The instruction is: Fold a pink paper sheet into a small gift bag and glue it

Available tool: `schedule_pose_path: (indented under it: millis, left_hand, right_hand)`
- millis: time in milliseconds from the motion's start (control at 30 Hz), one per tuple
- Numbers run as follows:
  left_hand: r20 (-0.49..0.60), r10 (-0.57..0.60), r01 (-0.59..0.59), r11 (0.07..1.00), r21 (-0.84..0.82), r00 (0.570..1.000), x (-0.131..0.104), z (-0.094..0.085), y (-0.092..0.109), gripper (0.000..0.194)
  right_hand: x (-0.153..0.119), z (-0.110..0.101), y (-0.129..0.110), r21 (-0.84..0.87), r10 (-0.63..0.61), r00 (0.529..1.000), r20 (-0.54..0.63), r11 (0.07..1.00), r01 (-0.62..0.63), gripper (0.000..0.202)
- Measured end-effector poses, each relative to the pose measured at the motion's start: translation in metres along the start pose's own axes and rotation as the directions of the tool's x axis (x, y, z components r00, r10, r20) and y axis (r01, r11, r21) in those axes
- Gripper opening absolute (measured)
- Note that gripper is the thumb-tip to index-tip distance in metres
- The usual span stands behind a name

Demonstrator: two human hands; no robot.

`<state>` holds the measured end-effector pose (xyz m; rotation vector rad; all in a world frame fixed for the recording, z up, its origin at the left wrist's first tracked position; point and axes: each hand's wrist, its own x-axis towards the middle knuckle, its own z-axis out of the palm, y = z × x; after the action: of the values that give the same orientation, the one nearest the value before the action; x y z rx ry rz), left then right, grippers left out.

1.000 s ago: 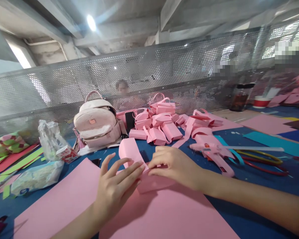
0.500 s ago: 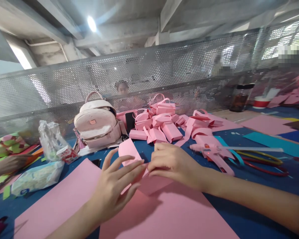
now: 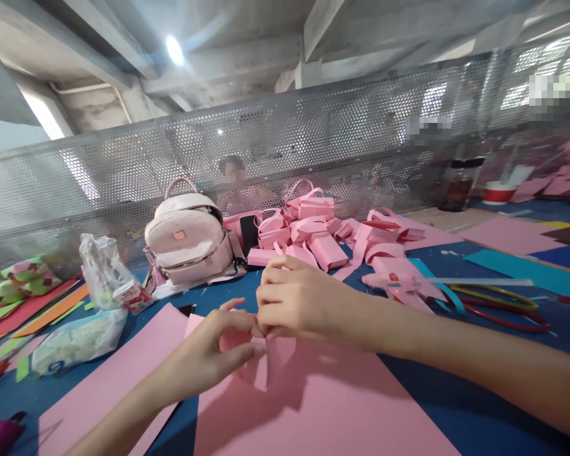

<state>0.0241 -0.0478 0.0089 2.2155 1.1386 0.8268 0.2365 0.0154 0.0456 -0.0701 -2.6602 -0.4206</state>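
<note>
My left hand (image 3: pixel 225 345) and my right hand (image 3: pixel 297 301) meet over a large pink sheet (image 3: pixel 351 405). Between their fingertips is a small folded piece of pink paper (image 3: pixel 261 367), mostly covered by the fingers. The left thumb and fingers pinch it from the left. The right fingers curl down on it from above, and what they press is partly hidden. Beyond my hands lies a heap of folded pink paper boxes (image 3: pixel 323 244), some with strip handles. A second pink sheet (image 3: pixel 109 373) lies under my left forearm.
A pink glue gun (image 3: pixel 396 278) with a long clear stick lies right of my hands, beside red and yellow handles (image 3: pixel 498 307). A pale backpack (image 3: pixel 187 240), plastic bag (image 3: pixel 99 266) and filled pouch (image 3: pixel 80 342) stand left. A perforated metal screen (image 3: pixel 275 152) runs behind.
My hands have drawn together, the right moving left and the left closing round the paper piece. Another person's hand at the far left has gone from view.
</note>
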Motion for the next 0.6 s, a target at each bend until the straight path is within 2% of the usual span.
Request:
schedule_pose_path:
  millis: [200,400,600]
  left_hand:
    - [-0.027,-0.114,0.114,0.993,-0.022,0.993,-0.002,-0.0026,-0.0022,0.017]
    - [0.085,-0.174,0.177,0.984,-0.03,0.981,0.0021,-0.0046,0.005,0.02]
    - [0.076,-0.157,0.156,0.988,0.02,0.985,0.002,0.0008,0.0049,0.016]
  right_hand:
    - [0.0026,-0.0006,0.0004,0.107,0.05,0.998,0.037,0.993,-0.053,0.016]
    - [0.0028,-0.0017,-0.0013,0.157,0.07,0.994,0.084,0.984,-0.083,0.013]
    - [-0.0032,0.0055,0.0027,0.299,0.14,0.983,0.123,0.939,-0.171,0.014]
